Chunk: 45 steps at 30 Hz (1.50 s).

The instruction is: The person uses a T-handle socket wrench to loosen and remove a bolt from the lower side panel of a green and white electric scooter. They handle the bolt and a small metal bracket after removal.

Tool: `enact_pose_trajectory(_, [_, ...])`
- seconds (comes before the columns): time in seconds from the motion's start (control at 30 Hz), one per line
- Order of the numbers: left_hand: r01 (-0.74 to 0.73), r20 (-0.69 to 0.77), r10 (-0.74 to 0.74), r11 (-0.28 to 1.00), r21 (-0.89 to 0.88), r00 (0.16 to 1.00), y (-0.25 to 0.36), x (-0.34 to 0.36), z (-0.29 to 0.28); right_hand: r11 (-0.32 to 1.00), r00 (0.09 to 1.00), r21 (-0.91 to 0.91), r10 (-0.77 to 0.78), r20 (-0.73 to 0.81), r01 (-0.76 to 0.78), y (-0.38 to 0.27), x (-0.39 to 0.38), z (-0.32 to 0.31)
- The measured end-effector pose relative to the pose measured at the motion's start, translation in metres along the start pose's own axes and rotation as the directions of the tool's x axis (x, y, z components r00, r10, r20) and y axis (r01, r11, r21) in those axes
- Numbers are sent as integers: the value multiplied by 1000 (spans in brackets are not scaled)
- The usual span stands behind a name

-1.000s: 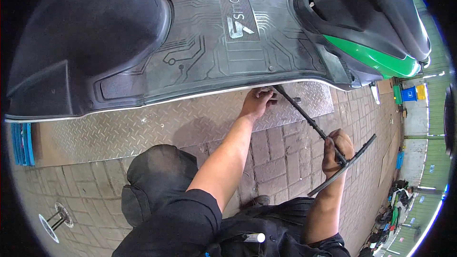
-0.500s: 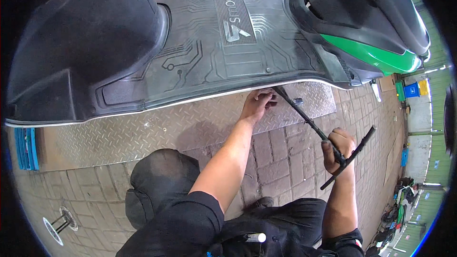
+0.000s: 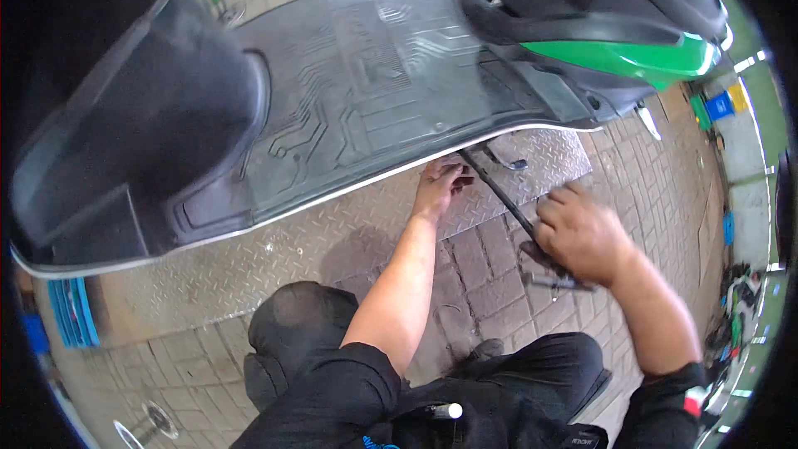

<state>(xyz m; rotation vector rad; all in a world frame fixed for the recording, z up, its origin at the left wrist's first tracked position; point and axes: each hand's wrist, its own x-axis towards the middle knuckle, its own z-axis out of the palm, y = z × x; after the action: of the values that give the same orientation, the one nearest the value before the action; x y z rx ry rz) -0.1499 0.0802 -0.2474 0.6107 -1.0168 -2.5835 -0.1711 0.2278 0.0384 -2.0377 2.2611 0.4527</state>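
Note:
A T-handle wrench (image 3: pixel 504 195) slants from under the scooter's footboard edge toward me, its crossbar (image 3: pixel 561 282) at the near end. My right hand (image 3: pixel 582 237), smeared by motion, is around the wrench just ahead of the crossbar and hides that part of the shaft. My left hand (image 3: pixel 438 191) is just below the footboard edge, beside the shaft. Its fingers are loosely bent and apart, with nothing visible in them. The scooter (image 3: pixel 332 91) has a dark patterned footboard and a green side panel (image 3: pixel 615 58). Where the wrench's far end meets the scooter is hidden.
A ridged metal plate (image 3: pixel 224 283) lies under the scooter on brick paving (image 3: pixel 490 270). Blue slatted pieces (image 3: pixel 75 312) stand at its left end. Coloured bins (image 3: pixel 719 106) and mixed parts (image 3: pixel 744 299) line the right side. A metal fixture (image 3: pixel 158 420) is at the lower left.
My view has shifted and tilted. The crossbar has turned from a diagonal to nearly level, and my right hand has rolled over the wrench. My left hand stays beside the shaft.

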Motion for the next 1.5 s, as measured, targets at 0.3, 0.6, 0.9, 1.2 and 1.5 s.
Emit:
enact_pose_trajectory(0.3, [49, -36, -50, 999, -10, 998, -2, 4, -7, 996, 993, 89, -19, -116, 29, -5, 6, 11])
enact_pose_trajectory(0.6, [163, -218, -88, 921, 354, 972, 33, 17, -55, 903, 949, 385, 269, -167, -188, -33, 2, 39])
enact_pose_trajectory(0.9, [16, 186, 23, 978, -206, 982, 8, 51, -60, 889, 954, 401, 283, -101, -221, -29, -5, 30])
enact_pose_trajectory(1.2, [-148, 195, 163, 985, -93, 967, 4, 45, -45, 346, 819, 828, 532, 215, -442, -27, -13, 26])
enact_pose_trajectory(1.5, [-63, 132, 74, 994, -90, 988, 7, 38, -39, -553, 994, 826, 82, -77, 109, -13, -23, 84])
